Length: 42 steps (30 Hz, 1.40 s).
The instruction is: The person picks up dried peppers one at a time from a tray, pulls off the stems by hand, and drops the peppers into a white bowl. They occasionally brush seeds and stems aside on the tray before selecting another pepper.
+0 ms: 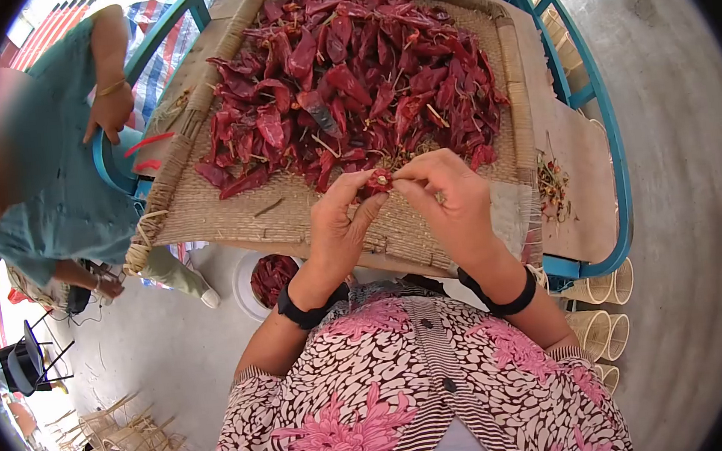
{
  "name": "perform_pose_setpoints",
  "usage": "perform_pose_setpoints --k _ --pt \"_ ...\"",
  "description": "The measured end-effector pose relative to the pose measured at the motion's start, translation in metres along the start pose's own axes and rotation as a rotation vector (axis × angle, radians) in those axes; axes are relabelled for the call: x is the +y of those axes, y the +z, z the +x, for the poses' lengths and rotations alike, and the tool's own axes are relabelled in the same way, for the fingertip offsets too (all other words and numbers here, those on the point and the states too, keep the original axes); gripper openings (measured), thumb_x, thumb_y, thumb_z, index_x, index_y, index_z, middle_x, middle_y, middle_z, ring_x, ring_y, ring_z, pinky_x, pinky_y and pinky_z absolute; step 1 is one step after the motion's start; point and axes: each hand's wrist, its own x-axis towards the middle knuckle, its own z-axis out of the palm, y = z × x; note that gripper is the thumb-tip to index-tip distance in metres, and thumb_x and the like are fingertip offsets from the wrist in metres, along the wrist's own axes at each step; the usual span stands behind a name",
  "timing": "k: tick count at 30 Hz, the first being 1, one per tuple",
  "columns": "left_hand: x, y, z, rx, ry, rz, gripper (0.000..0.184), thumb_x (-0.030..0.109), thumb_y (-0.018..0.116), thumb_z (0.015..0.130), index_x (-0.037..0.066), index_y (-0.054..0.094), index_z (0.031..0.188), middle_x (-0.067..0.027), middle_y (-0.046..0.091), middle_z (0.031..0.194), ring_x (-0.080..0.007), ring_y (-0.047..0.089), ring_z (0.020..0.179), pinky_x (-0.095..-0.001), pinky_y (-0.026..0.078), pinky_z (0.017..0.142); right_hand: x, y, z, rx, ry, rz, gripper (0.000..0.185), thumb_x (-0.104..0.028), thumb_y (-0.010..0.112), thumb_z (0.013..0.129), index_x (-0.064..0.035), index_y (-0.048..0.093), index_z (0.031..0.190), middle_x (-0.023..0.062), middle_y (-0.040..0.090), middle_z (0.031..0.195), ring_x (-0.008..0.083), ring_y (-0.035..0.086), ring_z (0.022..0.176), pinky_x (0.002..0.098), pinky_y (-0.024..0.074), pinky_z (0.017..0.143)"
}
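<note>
A large heap of dried red peppers lies on a woven tray with a thick rim. Over the tray's near edge, my left hand pinches a red pepper between thumb and fingers, its pale stem end facing up. My right hand meets it from the other side, thumb and forefinger pressed together at the pepper's edge. Whether a bit of stem is between those right fingertips is too small to tell.
Below the tray's left part, a white basin with red peppers stands on the floor. A person in teal is at the left, one hand on the blue frame. Stem scraps lie right; woven baskets stand lower right.
</note>
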Motion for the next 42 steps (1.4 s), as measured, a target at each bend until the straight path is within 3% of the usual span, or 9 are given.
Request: perform_pose_setpoints --k 6,14,20,23,26,29,32,35,42 --pt "-0.004 0.000 0.001 0.120 0.197 0.326 0.030 -0.001 0.072 0.075 0.004 0.065 0.104 -0.0118 0.066 0.089 -0.0301 0.062 0.083 -0.0359 0.048 0.073 0.014 0.012 -0.003 -0.002 -0.182 -0.158 0.011 -0.005 0.073 0.077 -0.0078 0.069 0.087 0.0049 0.066 0.082 0.0206 0.065 0.073 0.0298 0.0523 0.061" --pt "-0.005 0.001 0.002 0.053 0.268 0.512 0.025 -0.002 0.071 0.073 0.004 0.066 0.096 -0.0088 0.066 0.086 -0.0285 0.062 0.081 -0.0374 0.047 0.072 0.015 0.018 -0.005 -0.104 -0.088 -0.247 0.013 -0.007 0.069 0.079 -0.0071 0.065 0.091 0.0069 0.064 0.084 0.0198 0.063 0.067 0.0306 0.0524 0.061" --pt "-0.008 0.007 -0.004 0.109 0.023 0.173 0.018 0.000 0.071 0.078 0.004 0.067 0.095 -0.0109 0.065 0.085 -0.0255 0.063 0.076 -0.0331 0.048 0.067 0.022 0.004 0.010 -0.378 0.673 0.599 0.013 -0.009 0.060 0.089 0.0015 0.061 0.097 0.0035 0.061 0.081 0.0095 0.061 0.067 0.0241 0.0521 0.060" --pt "-0.007 0.005 -0.004 0.133 -0.072 0.027 0.013 0.000 0.069 0.082 0.003 0.068 0.095 -0.0100 0.065 0.084 -0.0196 0.063 0.076 -0.0298 0.048 0.067 0.030 0.002 0.013 -0.328 0.800 0.933 0.018 -0.011 0.058 0.092 0.0046 0.059 0.100 0.0013 0.059 0.081 0.0080 0.060 0.068 0.0232 0.0521 0.058" --pt "-0.007 -0.002 -0.006 0.102 -0.125 0.019 0.014 0.004 0.065 0.089 0.001 0.063 0.102 -0.0055 0.066 0.089 -0.0112 0.060 0.081 -0.0248 0.046 0.072 0.041 0.000 0.016 -0.308 0.690 0.564 0.017 -0.010 0.059 0.091 0.0015 0.059 0.103 0.0037 0.062 0.085 0.0153 0.062 0.070 0.0296 0.0537 0.063" --pt "-0.010 0.000 -0.008 0.198 -0.228 -0.225 0.022 0.008 0.063 0.094 0.002 0.055 0.113 -0.0034 0.063 0.094 -0.0077 0.056 0.084 -0.0220 0.044 0.076 0.073 0.008 0.011 -0.228 0.078 -0.406 0.018 -0.011 0.061 0.088 -0.0038 0.059 0.104 0.0073 0.063 0.093 0.0256 0.064 0.078 0.0374 0.0531 0.072" --pt "-0.015 -0.001 -0.012 0.283 -0.301 -0.264 0.031 0.013 0.062 0.095 0.003 0.048 0.120 -0.0017 0.058 0.094 -0.0074 0.053 0.082 -0.0212 0.043 0.076 0.067 0.019 0.018 -0.254 0.055 -0.483 0.019 -0.016 0.063 0.087 -0.0089 0.060 0.104 0.0097 0.062 0.100 0.0315 0.063 0.090 0.0411 0.0504 0.079" --pt "-0.002 -0.006 -0.011 0.263 -0.407 -0.331 0.031 0.016 0.065 0.093 0.004 0.050 0.117 0.0026 0.051 0.087 -0.0060 0.047 0.073 -0.0207 0.041 0.068 0.055 0.039 0.036 -0.307 0.167 -0.271 0.022 -0.024 0.063 0.088 -0.0095 0.059 0.105 0.0086 0.062 0.098 0.0305 0.065 0.088 0.0418 0.0516 0.074" --pt "0.007 -0.013 -0.011 0.286 -0.425 -0.582 0.019 0.013 0.061 0.094 0.003 0.054 0.109 -0.0010 0.056 0.084 -0.0078 0.053 0.069 -0.0219 0.043 0.062 0.065 0.094 0.064 -0.298 0.076 -0.579 0.026 -0.031 0.064 0.087 -0.0081 0.055 0.095 0.0106 0.066 0.091 0.0337 0.067 0.080 0.0456 0.0522 0.067"
